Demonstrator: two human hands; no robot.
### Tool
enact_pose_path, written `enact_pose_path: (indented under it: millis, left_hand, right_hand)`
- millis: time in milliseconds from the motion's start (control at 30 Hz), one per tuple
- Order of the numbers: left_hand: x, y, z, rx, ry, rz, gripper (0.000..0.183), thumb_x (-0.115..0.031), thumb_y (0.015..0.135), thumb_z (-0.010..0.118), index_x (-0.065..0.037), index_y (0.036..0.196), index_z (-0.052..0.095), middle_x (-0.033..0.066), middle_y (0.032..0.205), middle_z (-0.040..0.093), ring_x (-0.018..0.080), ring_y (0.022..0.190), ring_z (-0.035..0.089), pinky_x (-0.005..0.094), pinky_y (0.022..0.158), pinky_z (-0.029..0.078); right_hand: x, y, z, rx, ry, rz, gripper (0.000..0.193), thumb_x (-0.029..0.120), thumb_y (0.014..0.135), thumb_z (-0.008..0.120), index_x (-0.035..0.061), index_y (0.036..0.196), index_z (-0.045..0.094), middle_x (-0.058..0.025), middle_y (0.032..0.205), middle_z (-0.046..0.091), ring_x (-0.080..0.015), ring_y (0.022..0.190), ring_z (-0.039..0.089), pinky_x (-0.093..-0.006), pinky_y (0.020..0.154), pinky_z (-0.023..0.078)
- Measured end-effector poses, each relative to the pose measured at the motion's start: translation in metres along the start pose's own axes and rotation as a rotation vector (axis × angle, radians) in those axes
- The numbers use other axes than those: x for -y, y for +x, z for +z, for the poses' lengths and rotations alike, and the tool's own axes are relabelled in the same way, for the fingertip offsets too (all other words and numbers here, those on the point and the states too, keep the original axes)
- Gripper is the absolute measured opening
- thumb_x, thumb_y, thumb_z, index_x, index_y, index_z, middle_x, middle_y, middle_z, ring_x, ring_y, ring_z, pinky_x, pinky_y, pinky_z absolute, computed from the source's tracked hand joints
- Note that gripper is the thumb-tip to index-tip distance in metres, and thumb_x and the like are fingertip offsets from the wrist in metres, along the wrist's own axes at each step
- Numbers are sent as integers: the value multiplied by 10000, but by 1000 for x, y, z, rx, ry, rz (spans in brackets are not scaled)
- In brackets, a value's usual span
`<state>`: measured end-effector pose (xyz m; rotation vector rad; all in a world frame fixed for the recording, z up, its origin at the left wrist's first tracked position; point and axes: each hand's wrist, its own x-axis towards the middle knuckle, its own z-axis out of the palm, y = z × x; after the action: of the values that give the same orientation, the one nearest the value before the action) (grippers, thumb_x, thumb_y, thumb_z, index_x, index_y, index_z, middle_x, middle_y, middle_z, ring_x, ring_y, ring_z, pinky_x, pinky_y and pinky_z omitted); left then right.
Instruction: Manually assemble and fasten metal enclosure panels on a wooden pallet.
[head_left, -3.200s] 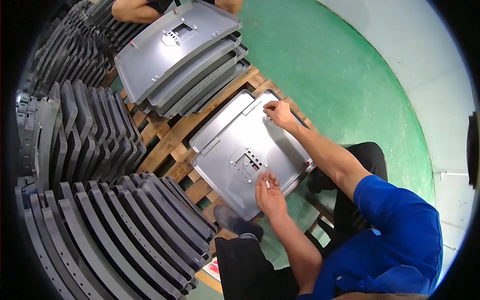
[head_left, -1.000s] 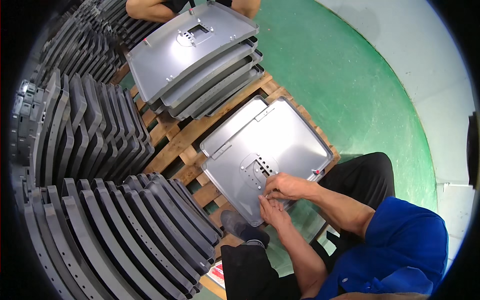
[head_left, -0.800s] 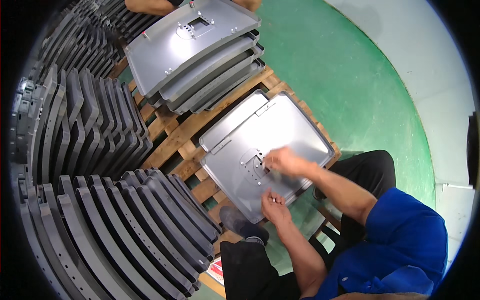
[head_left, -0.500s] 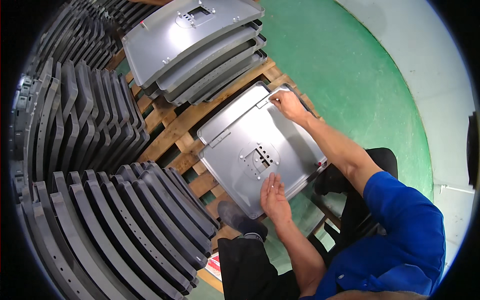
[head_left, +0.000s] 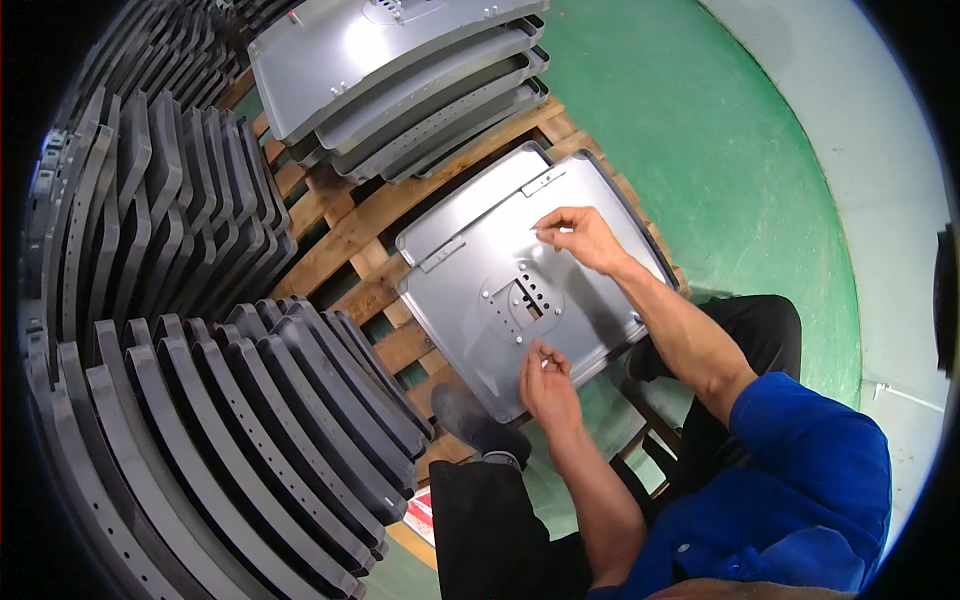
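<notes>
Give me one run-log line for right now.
left hand: part-curled, small white piece in it | right hand: over metal panel, grasp unclear | beneath: wooden pallet | picture left: grey panels on edge

Smooth, glossy silver metal on the panel [head_left: 435, 312]; duller grey metal along the trays [head_left: 165, 425]. Rough wood in the pallet [head_left: 370, 235]. Matt blue cloth for the shirt [head_left: 800, 480], black cloth for the trousers [head_left: 480, 530]. Smooth, faintly shiny across the floor [head_left: 680, 150].
</notes>
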<state>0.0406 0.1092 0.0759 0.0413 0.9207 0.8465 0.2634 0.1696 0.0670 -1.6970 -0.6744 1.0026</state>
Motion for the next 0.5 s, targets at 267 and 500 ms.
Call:
enact_pose_path:
  millis: [267, 500]
  left_hand:
    - [6, -3, 26, 43, 150, 63, 232, -219, 962, 530, -27, 1085, 574, -1, 847, 498, 114, 739, 447, 266, 639, 350]
    - [-2, -4, 20, 25, 73, 59, 187, -212, 978, 507, -35, 973, 566, 11, 820, 499, 114, 709, 436, 261, 601, 344]
  right_hand:
    - [4, -86, 21, 275, 209, -40, 121, 87, 823, 700, 29, 930, 692, -50, 987, 672, -133, 937, 591, -272, 834, 467]
    - [28, -97, 31, 456, 27, -77, 151, 23, 743, 693, 6, 892, 671, -95, 991, 643, -180, 935, 611, -298, 818, 485]
